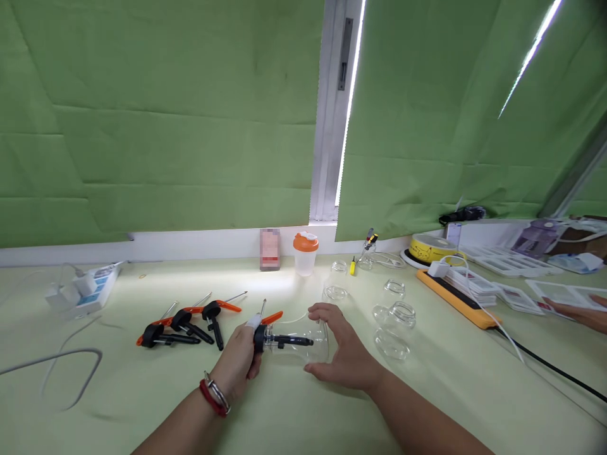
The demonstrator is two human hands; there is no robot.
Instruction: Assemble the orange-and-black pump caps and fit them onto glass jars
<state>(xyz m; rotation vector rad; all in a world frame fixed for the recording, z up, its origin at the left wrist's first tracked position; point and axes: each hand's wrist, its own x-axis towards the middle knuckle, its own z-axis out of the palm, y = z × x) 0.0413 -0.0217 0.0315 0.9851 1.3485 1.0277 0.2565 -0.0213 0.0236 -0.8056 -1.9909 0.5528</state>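
My left hand (241,349) gripped a black-and-orange cap (259,339); my right hand (348,355), fingers wide, held the base of a clear bottle (320,349) (black tube (296,340) inside), sideways above the pale green table (303,417).

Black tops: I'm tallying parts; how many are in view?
4: left top, middle top and right top on the table, left of the left hand; held top in that hand, at the mouth of the bottle.
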